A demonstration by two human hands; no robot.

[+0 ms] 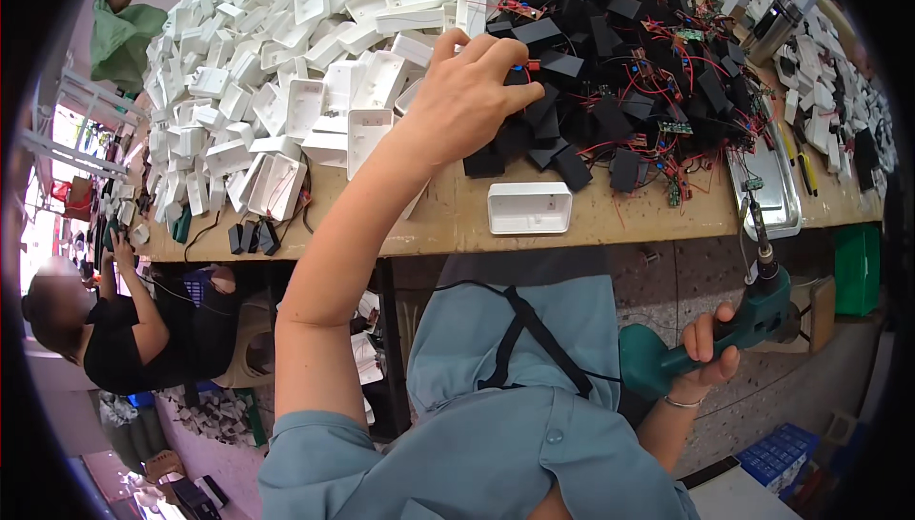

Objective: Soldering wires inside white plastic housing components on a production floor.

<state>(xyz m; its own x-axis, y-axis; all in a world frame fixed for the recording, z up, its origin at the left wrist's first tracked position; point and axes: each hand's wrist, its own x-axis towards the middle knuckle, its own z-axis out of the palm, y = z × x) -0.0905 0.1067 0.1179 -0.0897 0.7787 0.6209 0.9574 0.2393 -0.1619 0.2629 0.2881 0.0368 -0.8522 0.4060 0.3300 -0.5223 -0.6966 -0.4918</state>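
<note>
My left hand (pixel 474 91) reaches over the seam between a heap of white plastic boxes (pixel 310 105) and a heap of black boxes with red wires (pixel 620 110). Its fingers are bent but apart, the thumb away from the index finger; some fingertips are hidden, and I make out nothing held. Low on the right, my right hand (pixel 710 353) is closed round the handle of a green power drill (pixel 753 315). The drill's slim bit points away from me, over the near end of a metal tray (pixel 783 198). One white box (pixel 530 208) lies open side up at the table's front edge.
Yellow-handled pliers (pixel 808 172) lie right of the tray. A steel flask (pixel 772 29) stands behind, with more white parts (pixel 829 91) beyond. A green bin (pixel 857 270) is below the table's right end. At left, another person (pixel 124 329) sits working.
</note>
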